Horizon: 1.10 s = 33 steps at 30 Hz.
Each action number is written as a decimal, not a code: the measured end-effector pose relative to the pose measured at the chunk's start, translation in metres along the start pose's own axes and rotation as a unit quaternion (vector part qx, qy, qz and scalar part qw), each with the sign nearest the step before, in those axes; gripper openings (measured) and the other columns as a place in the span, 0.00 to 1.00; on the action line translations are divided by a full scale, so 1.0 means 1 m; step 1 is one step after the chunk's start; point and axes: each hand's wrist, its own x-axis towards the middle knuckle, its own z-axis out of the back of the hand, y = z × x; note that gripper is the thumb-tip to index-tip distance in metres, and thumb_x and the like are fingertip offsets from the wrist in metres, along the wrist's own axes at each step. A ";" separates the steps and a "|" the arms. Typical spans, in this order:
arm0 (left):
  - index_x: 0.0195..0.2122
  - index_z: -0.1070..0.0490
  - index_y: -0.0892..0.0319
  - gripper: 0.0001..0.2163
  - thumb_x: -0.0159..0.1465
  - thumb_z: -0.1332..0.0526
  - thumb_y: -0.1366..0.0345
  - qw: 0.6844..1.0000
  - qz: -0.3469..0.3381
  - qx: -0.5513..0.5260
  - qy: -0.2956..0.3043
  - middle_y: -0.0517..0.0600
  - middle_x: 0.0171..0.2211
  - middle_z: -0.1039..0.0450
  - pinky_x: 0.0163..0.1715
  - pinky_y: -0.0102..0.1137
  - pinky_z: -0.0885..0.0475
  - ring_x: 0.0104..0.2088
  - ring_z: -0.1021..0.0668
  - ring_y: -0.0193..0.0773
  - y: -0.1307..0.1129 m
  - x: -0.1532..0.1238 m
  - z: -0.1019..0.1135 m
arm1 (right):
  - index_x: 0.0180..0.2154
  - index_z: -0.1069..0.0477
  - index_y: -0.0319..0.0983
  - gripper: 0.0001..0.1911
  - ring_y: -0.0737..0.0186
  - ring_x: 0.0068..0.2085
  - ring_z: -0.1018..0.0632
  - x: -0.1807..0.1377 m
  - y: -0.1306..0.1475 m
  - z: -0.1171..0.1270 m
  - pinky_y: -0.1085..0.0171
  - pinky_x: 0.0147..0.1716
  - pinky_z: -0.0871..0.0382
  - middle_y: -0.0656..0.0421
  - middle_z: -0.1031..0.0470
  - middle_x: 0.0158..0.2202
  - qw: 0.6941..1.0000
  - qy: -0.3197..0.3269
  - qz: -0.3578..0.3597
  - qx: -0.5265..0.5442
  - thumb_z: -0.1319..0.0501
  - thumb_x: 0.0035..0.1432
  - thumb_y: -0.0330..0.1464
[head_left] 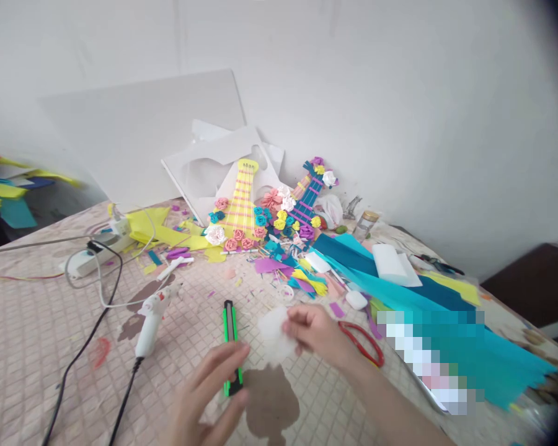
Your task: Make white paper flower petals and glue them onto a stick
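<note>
A thin, whitish translucent piece (274, 334), perhaps paper or film, is pinched in the fingertips of my right hand (314, 334) above the table. My left hand (216, 393) has its fingers apart over the lower end of a green and black utility knife (230, 328), which lies on the table; whether the fingers touch it I cannot tell. Just right of my right hand are the red handles of scissors (365, 344), partly hidden by my wrist. To the left lies a white glue gun (152, 319) with a black cord.
Paper guitars in yellow (244, 201) and blue (309, 195), decorated with paper flowers, lean at the back among paper scraps. Teal crepe paper (446, 316) covers the right side. A power strip (86, 257) with cords sits left. A glass jar (366, 224) stands behind.
</note>
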 end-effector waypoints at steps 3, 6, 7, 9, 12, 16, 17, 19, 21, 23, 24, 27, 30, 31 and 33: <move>0.43 0.26 0.51 0.13 0.57 0.40 0.70 0.997 -0.047 0.008 0.066 0.51 0.39 0.25 0.36 0.27 0.27 0.37 0.23 0.39 -0.010 0.021 -0.017 | 0.22 0.33 0.38 0.19 0.72 0.13 0.37 -0.029 0.012 -0.024 0.71 0.12 0.48 0.64 0.35 0.15 0.973 0.113 -0.047 0.197 0.39 0.47 0.48; 0.34 0.23 0.55 0.08 0.58 0.42 0.72 0.997 -0.053 0.006 0.058 0.51 0.32 0.24 0.32 0.25 0.27 0.32 0.22 0.37 -0.010 0.027 -0.027 | 0.25 0.32 0.38 0.17 0.72 0.16 0.35 -0.042 0.012 -0.033 0.71 0.14 0.47 0.64 0.36 0.17 0.953 0.083 -0.061 0.286 0.35 0.44 0.45; 0.33 0.24 0.56 0.08 0.58 0.42 0.72 0.998 -0.044 0.006 0.053 0.51 0.31 0.24 0.31 0.25 0.27 0.31 0.22 0.37 -0.008 0.027 -0.028 | 0.28 0.30 0.39 0.15 0.71 0.18 0.33 -0.044 0.011 -0.034 0.71 0.16 0.43 0.63 0.33 0.20 0.957 0.054 -0.050 0.282 0.34 0.44 0.43; 0.31 0.25 0.57 0.06 0.58 0.41 0.71 0.999 -0.026 0.004 0.046 0.51 0.30 0.24 0.30 0.25 0.28 0.31 0.23 0.36 -0.006 0.026 -0.028 | 0.37 0.29 0.41 0.15 0.69 0.25 0.30 -0.047 0.008 -0.035 0.69 0.23 0.37 0.62 0.30 0.27 0.968 0.014 -0.018 0.251 0.33 0.45 0.38; 0.31 0.26 0.58 0.05 0.58 0.41 0.69 0.999 0.001 -0.010 0.049 0.51 0.30 0.25 0.31 0.27 0.28 0.31 0.24 0.36 -0.004 0.024 -0.027 | 0.41 0.29 0.42 0.17 0.66 0.29 0.28 -0.050 0.006 -0.038 0.67 0.30 0.34 0.60 0.29 0.29 0.979 0.013 0.005 0.201 0.34 0.46 0.34; 0.42 0.29 0.56 0.10 0.59 0.41 0.63 0.983 0.110 -0.125 0.079 0.54 0.42 0.27 0.36 0.30 0.28 0.40 0.24 0.41 -0.003 0.026 -0.030 | 0.38 0.28 0.41 0.10 0.64 0.30 0.28 -0.049 0.010 -0.038 0.66 0.30 0.32 0.58 0.27 0.29 0.986 -0.010 0.017 0.168 0.39 0.50 0.32; 0.46 0.32 0.55 0.14 0.59 0.41 0.61 0.969 0.151 -0.176 0.089 0.55 0.45 0.29 0.38 0.32 0.28 0.42 0.25 0.42 -0.002 0.026 -0.031 | 0.37 0.28 0.41 0.09 0.64 0.30 0.28 -0.048 0.011 -0.037 0.66 0.30 0.32 0.58 0.27 0.29 0.986 -0.011 0.020 0.163 0.40 0.51 0.31; 0.52 0.38 0.54 0.22 0.57 0.39 0.57 0.930 0.227 -0.269 0.106 0.56 0.47 0.30 0.39 0.34 0.28 0.43 0.25 0.42 0.004 0.028 -0.035 | 0.37 0.28 0.41 0.09 0.63 0.30 0.27 -0.045 0.013 -0.034 0.66 0.30 0.32 0.59 0.27 0.29 0.988 -0.007 0.026 0.155 0.40 0.51 0.31; 0.53 0.40 0.55 0.26 0.55 0.37 0.56 0.892 0.279 -0.334 0.120 0.56 0.45 0.29 0.37 0.34 0.29 0.40 0.24 0.42 0.011 0.029 -0.038 | 0.38 0.28 0.42 0.10 0.63 0.31 0.27 -0.044 0.014 -0.031 0.66 0.30 0.31 0.59 0.26 0.30 0.988 -0.003 0.032 0.151 0.40 0.50 0.30; 0.52 0.38 0.58 0.26 0.54 0.36 0.56 0.861 0.311 -0.379 0.138 0.56 0.40 0.27 0.34 0.31 0.30 0.36 0.23 0.40 0.017 0.031 -0.041 | 0.38 0.28 0.42 0.11 0.63 0.31 0.26 -0.043 0.013 -0.028 0.65 0.31 0.31 0.58 0.26 0.31 0.988 0.000 0.037 0.147 0.40 0.50 0.29; 0.51 0.37 0.59 0.26 0.53 0.35 0.57 0.848 0.323 -0.394 0.145 0.55 0.38 0.26 0.31 0.29 0.30 0.34 0.24 0.38 0.019 0.032 -0.042 | 0.38 0.28 0.42 0.11 0.63 0.32 0.26 -0.043 0.013 -0.027 0.65 0.31 0.31 0.58 0.26 0.32 0.989 0.002 0.036 0.146 0.40 0.50 0.29; 0.48 0.35 0.61 0.26 0.49 0.32 0.60 0.838 0.346 -0.401 0.130 0.52 0.31 0.26 0.26 0.24 0.35 0.28 0.25 0.33 0.023 0.034 -0.047 | 0.39 0.29 0.41 0.12 0.63 0.34 0.26 -0.036 0.009 -0.023 0.65 0.33 0.30 0.58 0.26 0.32 0.990 0.028 0.038 0.136 0.40 0.50 0.29; 0.46 0.35 0.60 0.24 0.49 0.32 0.59 0.862 0.322 -0.384 0.070 0.52 0.34 0.25 0.27 0.25 0.34 0.29 0.25 0.34 0.026 0.034 -0.054 | 0.42 0.29 0.39 0.13 0.64 0.33 0.25 -0.008 -0.002 -0.011 0.66 0.33 0.29 0.58 0.25 0.32 0.995 0.028 0.073 0.056 0.41 0.52 0.32; 0.46 0.35 0.59 0.24 0.50 0.32 0.59 0.874 0.302 -0.377 0.052 0.53 0.36 0.26 0.29 0.26 0.32 0.31 0.24 0.36 0.028 0.032 -0.056 | 0.41 0.29 0.39 0.12 0.64 0.32 0.24 0.008 -0.007 -0.005 0.66 0.32 0.29 0.59 0.25 0.32 0.996 -0.014 0.090 -0.006 0.41 0.53 0.34; 0.47 0.37 0.59 0.23 0.52 0.35 0.58 0.905 0.249 -0.343 0.021 0.54 0.38 0.26 0.34 0.30 0.30 0.35 0.24 0.39 0.032 0.027 -0.061 | 0.40 0.29 0.37 0.11 0.63 0.34 0.24 0.049 -0.017 0.011 0.63 0.34 0.29 0.57 0.25 0.33 0.992 -0.077 0.082 -0.052 0.43 0.55 0.33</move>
